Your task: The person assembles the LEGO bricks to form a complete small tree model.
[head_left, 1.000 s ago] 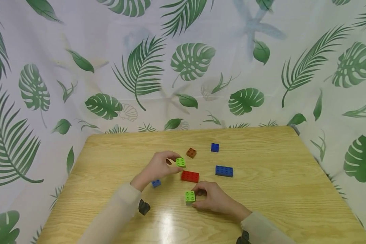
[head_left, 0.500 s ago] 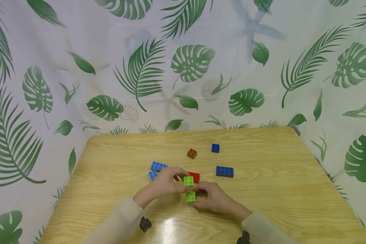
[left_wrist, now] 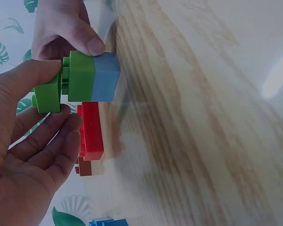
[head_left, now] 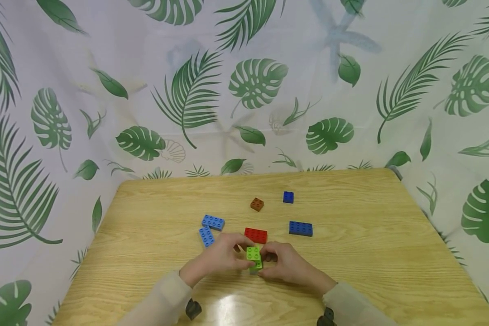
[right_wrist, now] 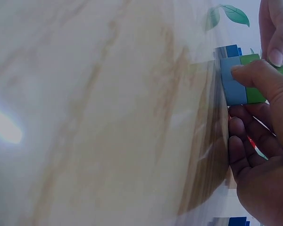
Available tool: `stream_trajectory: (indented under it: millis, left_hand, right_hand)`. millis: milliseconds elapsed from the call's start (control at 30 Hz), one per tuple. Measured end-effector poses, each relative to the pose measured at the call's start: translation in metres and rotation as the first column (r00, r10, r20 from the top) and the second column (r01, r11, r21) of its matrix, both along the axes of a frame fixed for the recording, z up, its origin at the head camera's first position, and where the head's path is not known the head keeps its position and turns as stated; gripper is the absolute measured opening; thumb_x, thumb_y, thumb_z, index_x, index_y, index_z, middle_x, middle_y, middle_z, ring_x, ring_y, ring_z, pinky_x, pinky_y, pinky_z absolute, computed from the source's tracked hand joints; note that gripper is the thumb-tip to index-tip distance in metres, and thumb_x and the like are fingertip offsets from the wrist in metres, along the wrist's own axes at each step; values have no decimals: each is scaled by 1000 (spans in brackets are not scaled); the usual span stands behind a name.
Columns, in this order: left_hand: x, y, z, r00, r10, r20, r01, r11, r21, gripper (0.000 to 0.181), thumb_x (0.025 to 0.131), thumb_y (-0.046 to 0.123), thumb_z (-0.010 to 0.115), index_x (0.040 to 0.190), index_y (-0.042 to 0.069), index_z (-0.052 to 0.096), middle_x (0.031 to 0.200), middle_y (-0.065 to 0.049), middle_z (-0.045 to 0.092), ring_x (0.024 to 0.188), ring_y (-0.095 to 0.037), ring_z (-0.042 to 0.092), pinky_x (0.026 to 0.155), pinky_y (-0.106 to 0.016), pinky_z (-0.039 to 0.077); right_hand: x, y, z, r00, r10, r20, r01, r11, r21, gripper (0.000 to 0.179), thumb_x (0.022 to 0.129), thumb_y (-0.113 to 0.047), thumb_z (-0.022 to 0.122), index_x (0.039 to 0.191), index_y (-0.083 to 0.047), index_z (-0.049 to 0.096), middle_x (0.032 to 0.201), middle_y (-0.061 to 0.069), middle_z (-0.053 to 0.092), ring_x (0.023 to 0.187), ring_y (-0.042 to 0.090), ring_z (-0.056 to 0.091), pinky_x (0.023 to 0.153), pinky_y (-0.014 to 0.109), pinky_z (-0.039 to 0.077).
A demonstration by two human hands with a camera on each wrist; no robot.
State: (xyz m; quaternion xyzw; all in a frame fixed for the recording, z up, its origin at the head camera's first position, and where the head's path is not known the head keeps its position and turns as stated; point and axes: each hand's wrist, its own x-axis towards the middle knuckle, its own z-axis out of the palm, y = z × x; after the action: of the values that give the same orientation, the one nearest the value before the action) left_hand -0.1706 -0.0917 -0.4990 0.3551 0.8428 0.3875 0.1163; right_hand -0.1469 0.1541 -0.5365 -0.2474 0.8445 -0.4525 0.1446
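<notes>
Bricks of light blue (head_left: pixel 206 236) lie just beyond the left hand (head_left: pixel 222 256), whose fingers pinch an upper green brick (head_left: pixel 253 252) at the studs of a lower green brick (left_wrist: pixel 81 77) on a pale-blue brick (left_wrist: pixel 106 77). Beyond these fingers sits a red brick (head_left: pixel 256 235). The right hand (head_left: pixel 289 265) grips the lower pair; beyond its fingers lies a dark-blue brick (head_left: pixel 300 228).

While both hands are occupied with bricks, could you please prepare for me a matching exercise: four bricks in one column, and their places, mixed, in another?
1. red brick
2. upper green brick
3. brown brick
4. blue-grey brick

A. pinched by the left hand
B. under the lower green brick
C. between the brown brick and the lower green brick
D. beyond the red brick, left of the small dark blue brick

Pairs: 1-C, 2-A, 3-D, 4-B
</notes>
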Motion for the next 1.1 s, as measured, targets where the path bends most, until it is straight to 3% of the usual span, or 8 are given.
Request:
stream_trajectory:
  millis: [533,767,1100]
  left_hand:
    - [5,3,-3,1000,6,4,-6,999,-45,32,86,25,89,114,13,77,108,0,77,98,-16,70,84,-29,58]
    - [8,4,-5,1000,7,3,-7,998,-57,27,87,24,89,109,16,76,107,3,76,97,-13,69,83,-23,55]
    - [8,5,-4,1000,-3,-12,2,998,-66,25,87,23,88,106,16,75,104,2,75,96,-14,70,84,-25,56]
  right_hand:
    - [0,0,1,1000,-9,-17,9,1000,8,23,86,-25,88,101,-16,73,98,-5,70,90,10,63,80,24,53]
    - [1,-1,1,1000,-13,-8,13,1000,14,23,86,-25,88,101,-16,73,97,-4,69,89,10,61,80,24,52]
    - [0,-1,-1,1000,-23,-18,23,1000,8,23,86,-24,88,102,-17,74,98,-6,69,90,10,62,81,24,53]
